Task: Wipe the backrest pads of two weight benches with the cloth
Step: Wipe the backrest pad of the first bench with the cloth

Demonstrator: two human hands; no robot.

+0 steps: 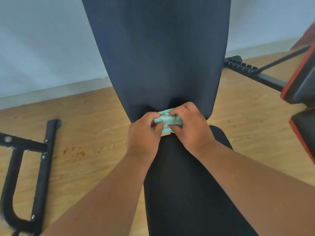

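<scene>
A dark backrest pad (158,51) of a weight bench rises in front of me, tilted away toward the wall. Below it lies the black seat pad (184,184). A small green-and-white cloth (167,120) is bunched at the lower edge of the backrest, over the gap between the two pads. My left hand (144,133) pinches the cloth's left side with curled fingers. My right hand (190,126) grips its right side. Both hands hide much of the cloth. A second bench with black, red-trimmed pads (303,86) stands at the right edge.
A black metal frame (40,160) lies on the wooden floor (95,133) at the left. The second bench's black rails and notched bar (242,65) run along the floor at the right. A pale wall (47,40) with a skirting board stands behind.
</scene>
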